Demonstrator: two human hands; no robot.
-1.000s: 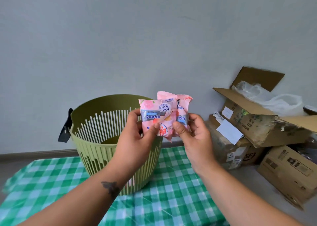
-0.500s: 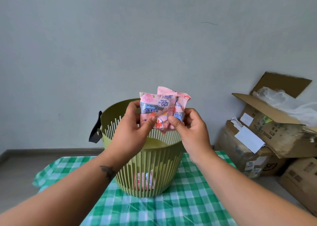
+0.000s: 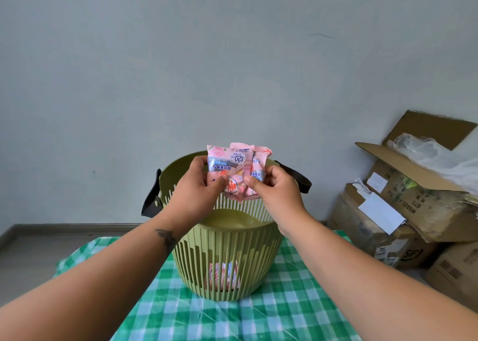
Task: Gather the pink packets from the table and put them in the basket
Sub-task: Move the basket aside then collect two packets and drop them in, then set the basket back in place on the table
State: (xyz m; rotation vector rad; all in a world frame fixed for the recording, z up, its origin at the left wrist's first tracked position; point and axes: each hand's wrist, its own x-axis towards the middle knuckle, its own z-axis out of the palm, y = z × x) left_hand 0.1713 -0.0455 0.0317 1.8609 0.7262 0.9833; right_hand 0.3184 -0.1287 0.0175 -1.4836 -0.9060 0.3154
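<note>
While both hands pinch it from either side, the bundle of pink packets [image 3: 236, 171] hangs above the open mouth of the green slatted basket [image 3: 227, 252], at about the level of its far rim. At least 3 packets overlap in the bundle, printed faces toward the camera and upside down. The left hand [image 3: 192, 192] closes its thumb and fingers on the bundle's left edge, and the right hand [image 3: 278, 189] does the same on the right edge, so each grip is narrow and holds the packets firmly between them.

Below, through the basket's near slats, 1 more pink packet [image 3: 222, 274] lies at the bottom, already inside. The basket has dark strap handles [image 3: 152, 198] on both sides and stands on a green-and-white checked tablecloth [image 3: 284, 312]. No loose packets show on the visible part of the cloth, though the forearms cover much of it.

By this evidence the task seems close to its end: the gathering looks done, 1 packet is in, and what remains is to let the held bundle drop into the basket. Whether any packets lie hidden out of view cannot be told.

Stacked cardboard boxes [image 3: 413, 211] sit at the right against the pale wall [image 3: 232, 56].
</note>
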